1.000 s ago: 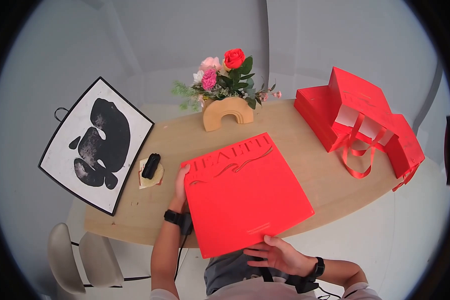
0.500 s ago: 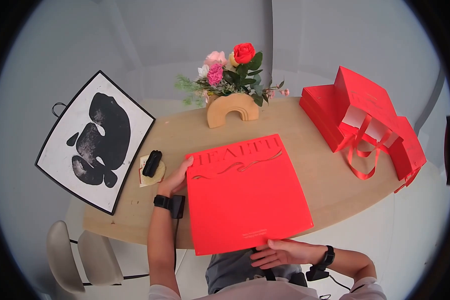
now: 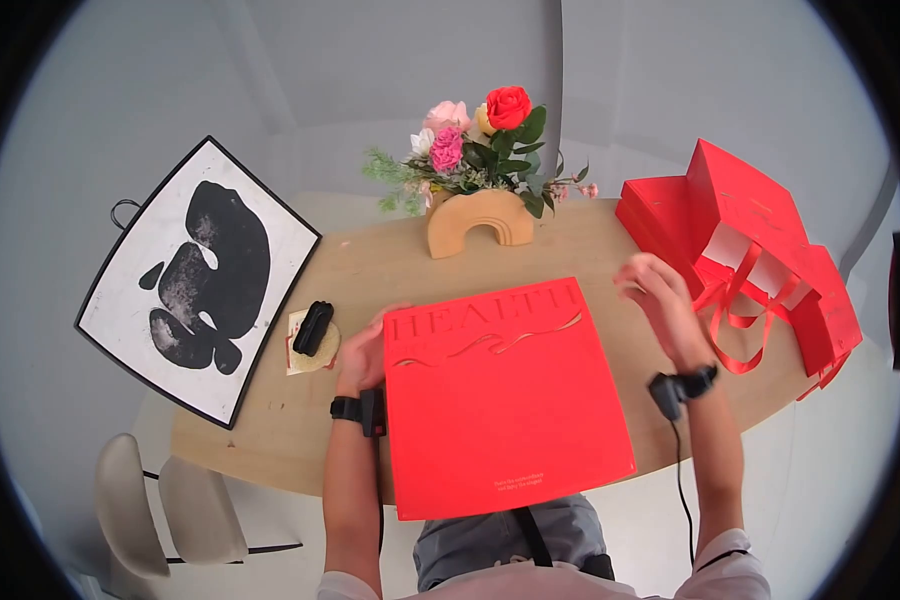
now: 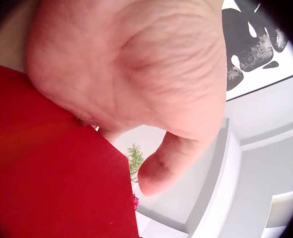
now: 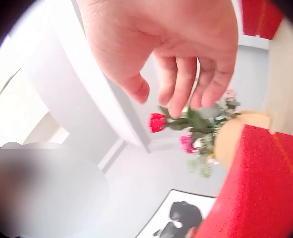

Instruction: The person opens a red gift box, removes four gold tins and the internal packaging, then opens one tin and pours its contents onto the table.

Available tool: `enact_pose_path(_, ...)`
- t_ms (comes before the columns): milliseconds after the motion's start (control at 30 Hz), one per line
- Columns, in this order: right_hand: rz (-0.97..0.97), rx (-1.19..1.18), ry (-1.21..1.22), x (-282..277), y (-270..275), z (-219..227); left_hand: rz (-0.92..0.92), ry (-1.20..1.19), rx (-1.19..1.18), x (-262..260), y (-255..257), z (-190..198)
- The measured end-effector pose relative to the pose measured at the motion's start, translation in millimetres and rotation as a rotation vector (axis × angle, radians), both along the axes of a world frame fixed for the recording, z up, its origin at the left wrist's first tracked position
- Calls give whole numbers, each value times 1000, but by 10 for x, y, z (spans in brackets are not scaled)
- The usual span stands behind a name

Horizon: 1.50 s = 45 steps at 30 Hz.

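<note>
A large flat red box (image 3: 505, 410) with the word HEALTH and a wavy gold line near its far edge overlaps the table's near edge and the person's lap. My left hand (image 3: 368, 350) holds its left side. In the left wrist view, the palm (image 4: 131, 64) lies along the red box (image 4: 57, 168), the thumb stands off its edge, and the other fingers are mostly hidden. My right hand (image 3: 662, 305) is raised beyond the box's right edge, its fingers loosely bent with nothing between them, as the right wrist view also shows.
Red gift bags and boxes (image 3: 750, 200) with ribbon handles stand at the table's right. An arch vase (image 3: 480, 222) of flowers is at the back. Left are a framed black-and-white picture (image 3: 215, 270) and a black object (image 3: 313, 328). Two pale chairs (image 3: 200, 510) stand lower left.
My right hand has left the red box's near edge and risen to the right, toward the gift bags. My left hand stays at the box's left side.
</note>
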State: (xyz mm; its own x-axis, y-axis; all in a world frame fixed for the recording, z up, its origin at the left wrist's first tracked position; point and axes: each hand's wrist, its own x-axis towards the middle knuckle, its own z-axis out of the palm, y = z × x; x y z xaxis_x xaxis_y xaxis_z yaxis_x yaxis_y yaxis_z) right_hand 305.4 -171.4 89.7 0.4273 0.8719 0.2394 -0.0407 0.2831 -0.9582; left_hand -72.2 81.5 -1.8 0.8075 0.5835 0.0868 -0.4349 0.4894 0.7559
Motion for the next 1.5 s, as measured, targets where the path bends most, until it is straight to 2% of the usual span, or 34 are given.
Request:
enact_pose_path(67,-74,3,101,105,449,-426,-3,-21,-8,21,9,-18)
enact_pose_path(133,-49,-19,145,54,711,-728,40,-1,13,23,13,-56)
enact_pose_path(200,-29,-47,187,-34,791,-845,68,47,14,22,-42,-14)
enact_pose_path(267,142,-55,383,-102,794,-930,98,99,6,25,-58,-40)
enact_pose_path(400,211,-60,525,-91,773,-1058,98,132,-47,-4,-54,-47)
enact_pose_path(467,201,-92,386,-138,703,-942,101,134,-54,-2,-78,-61)
enact_pose_path(500,202,-95,391,-157,680,-912,120,162,-70,-7,-79,-70)
enact_pose_path(567,270,-122,243,-192,643,-863,140,194,-88,-9,-83,-81)
enact_pose_path(900,306,-192,251,-201,592,-799,200,333,-41,13,-152,-58)
enact_pose_path(967,379,-144,278,-160,603,-842,206,360,-33,14,-169,-42)
enact_pose_path(1200,308,-121,247,-164,576,-890,255,398,-50,59,-213,11)
enact_pose_path(1500,344,-99,274,-144,600,-947,248,390,49,96,-235,85)
